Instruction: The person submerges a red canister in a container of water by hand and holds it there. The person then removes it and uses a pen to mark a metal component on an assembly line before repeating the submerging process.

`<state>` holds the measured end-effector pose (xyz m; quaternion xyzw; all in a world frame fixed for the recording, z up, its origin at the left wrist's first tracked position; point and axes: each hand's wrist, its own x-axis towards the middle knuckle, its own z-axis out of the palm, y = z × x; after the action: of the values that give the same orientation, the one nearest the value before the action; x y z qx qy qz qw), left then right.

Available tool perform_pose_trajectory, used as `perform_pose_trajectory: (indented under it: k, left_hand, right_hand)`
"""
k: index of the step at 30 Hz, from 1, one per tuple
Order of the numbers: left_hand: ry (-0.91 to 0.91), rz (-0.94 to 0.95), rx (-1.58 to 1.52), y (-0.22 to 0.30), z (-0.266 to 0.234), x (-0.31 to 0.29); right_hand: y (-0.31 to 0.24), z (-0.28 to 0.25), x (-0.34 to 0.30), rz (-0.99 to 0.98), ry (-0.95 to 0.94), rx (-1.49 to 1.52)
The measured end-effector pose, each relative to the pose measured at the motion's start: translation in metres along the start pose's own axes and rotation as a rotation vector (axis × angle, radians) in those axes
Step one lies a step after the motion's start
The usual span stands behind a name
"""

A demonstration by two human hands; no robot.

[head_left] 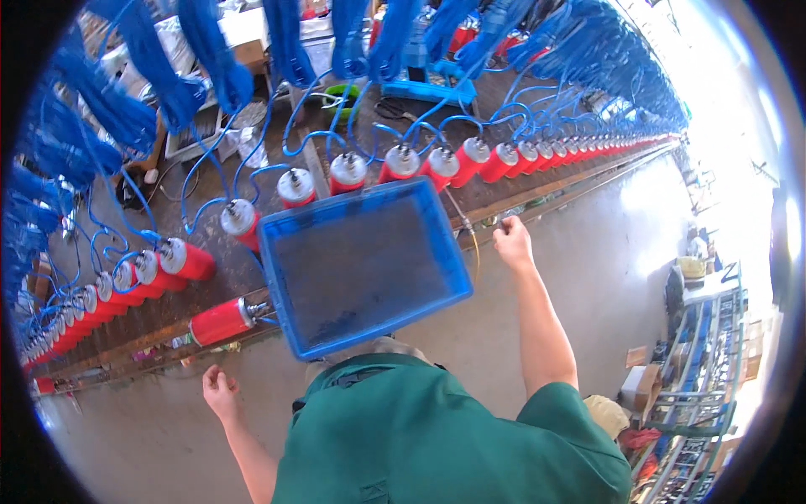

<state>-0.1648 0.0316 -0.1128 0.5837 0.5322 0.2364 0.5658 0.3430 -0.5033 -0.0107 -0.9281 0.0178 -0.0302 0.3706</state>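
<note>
My left hand (pixel 220 393) hangs over the floor below the bench edge, fingers loosely bent and apart, with nothing visible in it. Closest to it is a red cylinder (pixel 220 322) with a metal end and fitting, lying on its side at the bench edge. My right hand (pixel 513 242) is closed to the right of a blue tray (pixel 453 277); a small dark bit shows at its fingertips, too small to name. The tray, dark and wet-looking inside, sits tilted between the bench and my body. Neither hand touches it.
Red cylinders (pixel 348 174) with silver tops and blue hoses (pixel 319 139) line the bench (pixel 495 189) on both sides. Bundled blue hoses (pixel 290 50) hang above. A green basket (pixel 342 99) and a small blue tray (pixel 432 91) stand behind. A metal rack (pixel 693 370) stands at right.
</note>
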Motion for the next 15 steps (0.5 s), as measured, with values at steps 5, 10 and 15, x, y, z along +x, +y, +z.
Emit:
perform_pose_trajectory:
  k: [5, 10, 15]
  left_hand:
    - [0.043, -0.038, 0.065, 0.017, 0.017, -0.046]
    - [0.087, -0.047, 0.096, 0.029, 0.024, -0.084]
    - [0.102, -0.087, 0.168, 0.036, 0.031, -0.112]
  right_hand:
    - [0.046, 0.023, 0.058, 0.047, -0.167, -0.288]
    - [0.071, 0.066, 0.112, -0.199, -0.12, -0.23]
    - [0.082, 0.061, 0.1, -0.42, -0.07, -0.273]
